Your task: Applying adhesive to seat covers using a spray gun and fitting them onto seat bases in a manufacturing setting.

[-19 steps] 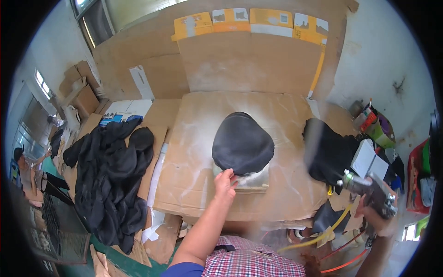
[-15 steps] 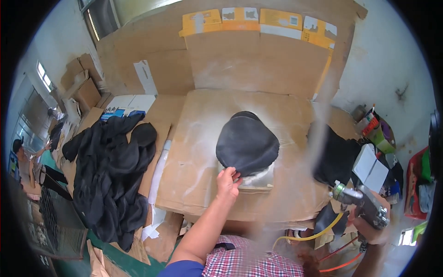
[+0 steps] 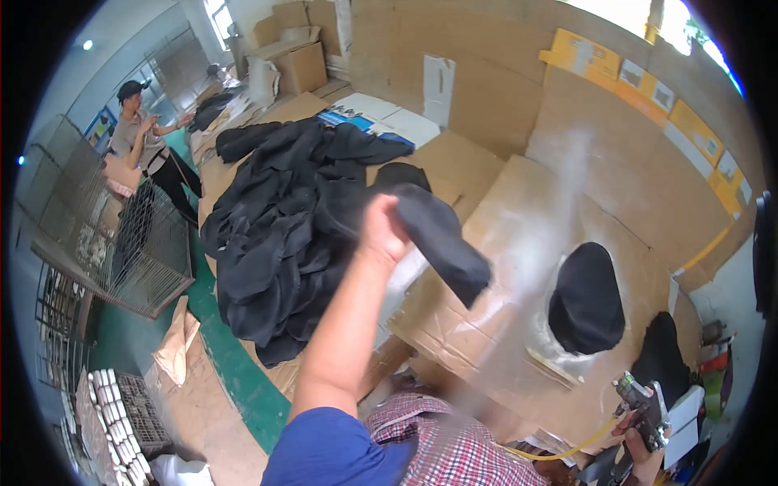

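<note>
My left hand [image 3: 381, 231] is closed on the edge of a curved black fabric piece [image 3: 447, 247], blurred by motion. It hangs in the air at the right side of a heap of black fabric pieces [image 3: 279, 235]. A similar black piece [image 3: 587, 300] lies on a pale, whitened block [image 3: 541, 344] on the cardboard-covered table [image 3: 478, 348]. At the lower right my right hand [image 3: 636, 455] is wrapped round a metal spray gun [image 3: 646, 411] with a yellow hose [image 3: 559, 456]. The gun points toward the table, apart from the block.
Cardboard panels [image 3: 486, 105] stand behind the table. Further black fabric [image 3: 660, 356] lies right of the block, beside a white box [image 3: 685, 425]. A wire cage [image 3: 121, 235] stands on the left floor, with another person [image 3: 142, 134] beyond it.
The view has turned left. My left hand has left the block and moved toward the heap with a black fabric piece; one black piece lies on the block. The spray gun stays in my right hand.
</note>
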Motion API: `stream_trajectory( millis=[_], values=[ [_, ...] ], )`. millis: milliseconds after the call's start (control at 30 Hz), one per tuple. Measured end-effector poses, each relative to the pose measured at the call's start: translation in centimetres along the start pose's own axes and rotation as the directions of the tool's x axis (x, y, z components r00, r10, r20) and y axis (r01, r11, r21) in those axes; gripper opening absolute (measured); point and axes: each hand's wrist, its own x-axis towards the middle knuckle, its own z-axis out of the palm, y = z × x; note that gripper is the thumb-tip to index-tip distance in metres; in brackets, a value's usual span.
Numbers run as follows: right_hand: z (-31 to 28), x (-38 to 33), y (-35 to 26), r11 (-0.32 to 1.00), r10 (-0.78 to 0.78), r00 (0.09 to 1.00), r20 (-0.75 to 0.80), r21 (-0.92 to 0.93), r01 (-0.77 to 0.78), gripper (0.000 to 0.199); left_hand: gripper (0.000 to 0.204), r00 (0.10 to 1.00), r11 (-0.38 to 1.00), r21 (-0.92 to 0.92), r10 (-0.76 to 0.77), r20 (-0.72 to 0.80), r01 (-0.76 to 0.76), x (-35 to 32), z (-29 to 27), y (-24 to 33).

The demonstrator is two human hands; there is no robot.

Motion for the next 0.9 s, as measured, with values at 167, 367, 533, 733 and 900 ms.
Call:
stream_trajectory(
  millis=[167,367,533,733,900],
  values=[
    [5.0,3.9,-0.9,0.971,0.084,0.974,-0.209,0.238,-0.033,0.065,0.029,0.898,0.923,0.035,0.382,-0.218,-0.383,-0.2,-6.7,15.0],
    [7.8,6.8,-2.2,0.968,0.049,0.993,-0.108,0.251,-0.02,0.067,0.032,0.697,0.843,0.04,0.469,-0.543,-0.537,-3.6,-18.1,20.0],
    [8.4,5.1,-2.8,0.965,0.096,0.989,-0.116,0.253,-0.064,0.065,0.037,0.561,0.917,0.106,0.324,-0.761,-0.385,-5.7,-24.2,18.7],
    [7.6,-1.3,-3.7,0.897,0.322,0.907,-0.271,0.393,-0.201,0.062,0.063,0.041,0.593,0.796,0.804,-0.593,-0.121,-7.2,-18.8,14.5],
    [7.2,-9.4,-0.4,0.979,0.18,0.845,-0.504,0.173,-0.106,0.059,0.045,0.553,0.436,0.881,0.787,-0.273,-0.185,-0.8,-17.5,5.7]
  ],
)
